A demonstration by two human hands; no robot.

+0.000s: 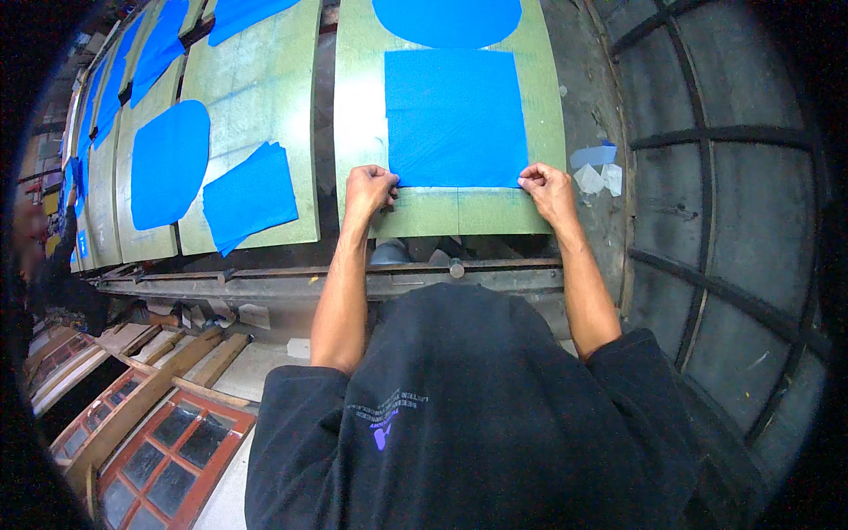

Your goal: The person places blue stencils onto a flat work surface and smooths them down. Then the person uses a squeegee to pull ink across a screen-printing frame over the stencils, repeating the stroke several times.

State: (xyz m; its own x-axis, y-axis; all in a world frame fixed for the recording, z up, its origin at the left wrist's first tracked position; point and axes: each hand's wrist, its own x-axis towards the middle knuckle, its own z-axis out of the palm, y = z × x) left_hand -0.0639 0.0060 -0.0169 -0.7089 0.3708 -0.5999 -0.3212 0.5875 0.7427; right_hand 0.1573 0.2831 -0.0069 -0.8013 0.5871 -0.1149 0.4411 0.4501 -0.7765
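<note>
Where the square blue cloth (455,119) ends on the near side, I have both bare hands at its two near corners. It lies flat on the green board (503,214) ahead of me, short of the board's near edge, so a bare strip with a thin dark line shows there. My left hand (374,190) is at the left corner, fingers curled in and thumb brought down to the cloth in a nearly closed pinch. My right hand (549,190) has the right corner between thumb and fingertips, also nearly closed; I cannot tell how firmly either one grips. Just beyond the square, on the far side, sits a round-edged blue cloth (446,19). To the left, a second green board (252,102) bears a layered blue pile (252,196) that pokes over its near edge, with a rounded blue piece (170,163) farther left. Paper scraps (590,179) lie right of my board, and a red window frame (181,455) is at near left.
</note>
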